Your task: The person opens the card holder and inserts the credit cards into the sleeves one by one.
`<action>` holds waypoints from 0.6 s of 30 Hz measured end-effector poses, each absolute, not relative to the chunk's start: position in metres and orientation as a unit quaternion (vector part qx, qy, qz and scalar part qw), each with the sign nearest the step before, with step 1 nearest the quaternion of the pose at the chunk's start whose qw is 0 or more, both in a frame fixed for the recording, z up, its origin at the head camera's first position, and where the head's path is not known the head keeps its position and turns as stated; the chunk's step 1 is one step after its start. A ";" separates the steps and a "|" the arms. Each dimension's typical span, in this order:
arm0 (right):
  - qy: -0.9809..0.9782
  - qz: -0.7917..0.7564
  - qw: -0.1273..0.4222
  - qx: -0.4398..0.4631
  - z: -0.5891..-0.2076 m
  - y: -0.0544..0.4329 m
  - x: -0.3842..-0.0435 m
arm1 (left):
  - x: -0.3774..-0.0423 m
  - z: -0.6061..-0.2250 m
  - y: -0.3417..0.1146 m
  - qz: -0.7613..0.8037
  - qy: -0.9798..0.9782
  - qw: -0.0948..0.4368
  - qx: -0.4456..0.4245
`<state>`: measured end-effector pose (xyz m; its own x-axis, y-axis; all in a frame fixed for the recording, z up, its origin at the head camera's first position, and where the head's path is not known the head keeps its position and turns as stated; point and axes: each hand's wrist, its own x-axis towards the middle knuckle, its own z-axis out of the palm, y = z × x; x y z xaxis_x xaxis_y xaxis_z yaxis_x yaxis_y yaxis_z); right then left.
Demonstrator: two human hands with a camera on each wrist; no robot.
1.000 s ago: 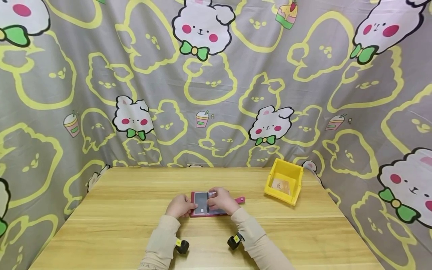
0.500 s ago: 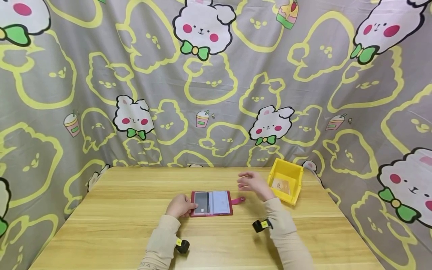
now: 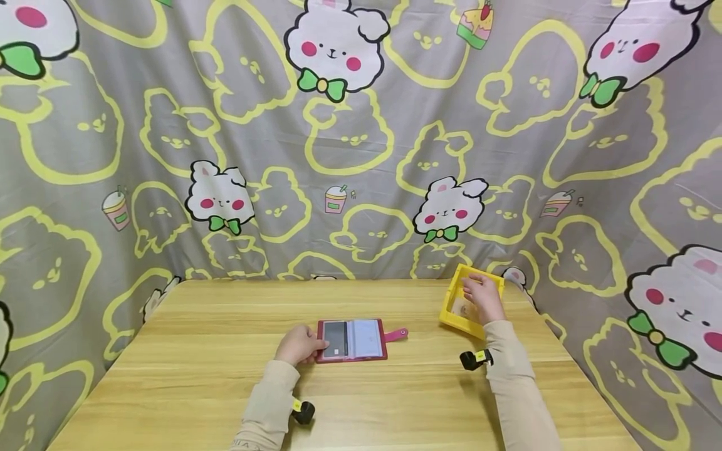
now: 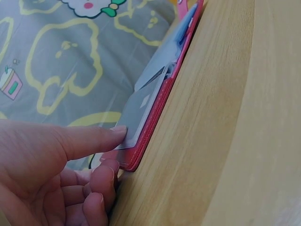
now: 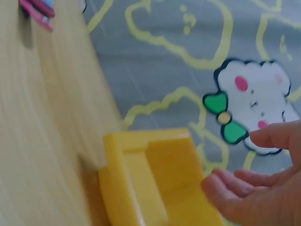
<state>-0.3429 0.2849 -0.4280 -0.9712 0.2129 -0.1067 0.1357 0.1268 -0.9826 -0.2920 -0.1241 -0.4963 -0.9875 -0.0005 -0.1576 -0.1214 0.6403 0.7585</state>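
Note:
A red card holder [image 3: 385,348] lies unfolded on the table, with clear sleeves inside and a dark card [image 3: 336,337] in the left one. My left hand [image 3: 299,345] pinches its left edge, the thumb on top over the sleeve and the fingers curled beneath, as the left wrist view shows. My right hand [image 3: 482,297] is above the yellow bin [image 3: 458,321], fingers spread apart with nothing between them. Inside the bin lies a pale brownish card [image 3: 464,307], partly hidden by the hand in the head view.
The pink snap strap [image 3: 397,335] of the card holder points right across the wooden table [image 3: 361,407]. A grey patterned curtain [image 3: 361,150] hangs behind the table and along both sides.
My right hand has left the card holder's right side and moved right to above the yellow bin. The left hand stays on the card holder's left edge.

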 end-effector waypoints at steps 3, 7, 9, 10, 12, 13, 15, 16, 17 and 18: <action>-0.743 0.658 0.001 -0.124 -0.434 0.291 -0.344 | -0.292 -0.497 -0.124 0.424 0.902 0.072 -0.034; -0.761 0.633 -0.030 -0.136 -0.443 0.298 -0.347 | -0.292 -0.498 -0.125 0.423 0.903 0.071 -0.034; -0.775 0.616 -0.035 -0.140 -0.446 0.300 -0.349 | -0.292 -0.498 -0.125 0.421 0.904 0.071 -0.035; -0.780 0.608 -0.037 -0.142 -0.449 0.301 -0.350 | -0.292 -0.498 -0.125 0.420 0.904 0.071 -0.036; -0.780 0.608 -0.041 -0.142 -0.452 0.302 -0.352 | -0.292 -0.498 -0.125 0.418 0.905 0.071 -0.036; -0.778 0.611 -0.040 -0.144 -0.454 0.302 -0.352 | -0.292 -0.498 -0.125 0.418 0.905 0.071 -0.036; -0.772 0.618 -0.042 -0.147 -0.457 0.303 -0.354 | -0.292 -0.498 -0.125 0.419 0.905 0.071 -0.035; -0.766 0.624 -0.043 -0.148 -0.458 0.303 -0.354 | -0.292 -0.498 -0.125 0.419 0.904 0.070 -0.035; -0.762 0.629 -0.042 -0.149 -0.459 0.303 -0.354 | -0.292 -0.497 -0.125 0.419 0.905 0.070 -0.034; -0.760 0.630 -0.041 -0.151 -0.461 0.303 -0.354 | -0.292 -0.497 -0.125 0.418 0.905 0.069 -0.033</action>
